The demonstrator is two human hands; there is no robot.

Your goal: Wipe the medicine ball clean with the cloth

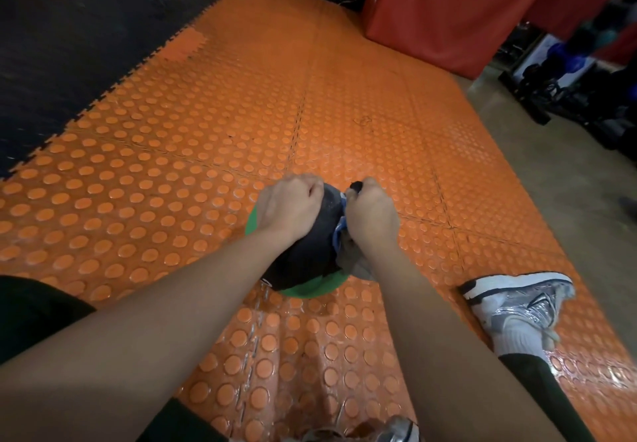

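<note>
A black and green medicine ball (303,262) sits on the orange studded floor mat (206,131) in front of me. My left hand (289,205) rests curled over the ball's top left side and steadies it. My right hand (370,215) grips a bunched blue and grey cloth (341,234) and presses it against the ball's right side. Part of the cloth hangs down under my right wrist. The far side of the ball is hidden by my hands.
My right foot in a white and silver shoe (517,303) is planted on the mat to the right. A red padded block (448,10) stands at the back right. Black mats (69,45) lie at left, and dark gym equipment (568,79) sits far right on bare concrete.
</note>
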